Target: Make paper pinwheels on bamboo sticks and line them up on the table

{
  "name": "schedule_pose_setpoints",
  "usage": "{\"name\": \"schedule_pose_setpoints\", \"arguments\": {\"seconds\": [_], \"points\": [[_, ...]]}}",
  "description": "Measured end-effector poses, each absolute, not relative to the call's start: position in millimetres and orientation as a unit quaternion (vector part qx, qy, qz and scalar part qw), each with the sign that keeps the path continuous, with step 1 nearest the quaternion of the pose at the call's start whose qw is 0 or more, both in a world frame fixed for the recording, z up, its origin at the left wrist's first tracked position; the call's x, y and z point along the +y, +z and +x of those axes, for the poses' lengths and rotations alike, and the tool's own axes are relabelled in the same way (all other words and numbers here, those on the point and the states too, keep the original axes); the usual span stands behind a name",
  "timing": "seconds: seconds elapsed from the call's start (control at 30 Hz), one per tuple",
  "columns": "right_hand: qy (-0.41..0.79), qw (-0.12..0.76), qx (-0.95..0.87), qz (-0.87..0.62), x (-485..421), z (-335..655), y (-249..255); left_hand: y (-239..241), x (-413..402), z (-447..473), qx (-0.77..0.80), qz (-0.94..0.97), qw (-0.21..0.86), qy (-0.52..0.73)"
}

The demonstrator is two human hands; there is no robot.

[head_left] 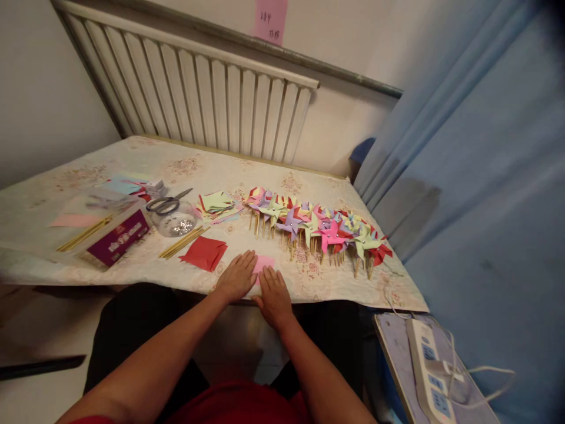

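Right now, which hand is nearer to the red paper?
Left. The left hand is just to the right of the red paper; the right hand is farther right, beyond the left one.

You are working in soft, rather dim indoor light, palest on the wall (339, 41) above the radiator (198, 82). A dark, blurry-edged shadow falls across the blue curtain (481, 194) on your right, and gloom under the table (220, 168) swallows detail in your black trousers (132, 318). The wide lens tilts the radiator and stretches your forearms (163, 365) toward the bottom; the upper right corner fades to black. Your left hand (237, 277) and right hand (275, 297) look fairly crisp, but small lettering on the purple label (119, 238) is too soft to read.
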State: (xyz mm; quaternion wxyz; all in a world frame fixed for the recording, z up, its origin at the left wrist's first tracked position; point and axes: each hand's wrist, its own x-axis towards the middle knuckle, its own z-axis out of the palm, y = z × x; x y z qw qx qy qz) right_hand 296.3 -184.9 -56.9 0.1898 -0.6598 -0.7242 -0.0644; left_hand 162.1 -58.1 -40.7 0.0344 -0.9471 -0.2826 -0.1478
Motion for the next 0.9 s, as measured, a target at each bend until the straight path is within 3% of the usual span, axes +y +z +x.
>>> {"name": "schedule_pose_setpoints", "arguments": {"seconds": [0.9], "points": [[-0.074,0.182,-0.724,-0.661,-183.9,296.4,-59.3,-39.8,-58.4,162.0,-0.280,-0.948,0.040,-0.147]]}}
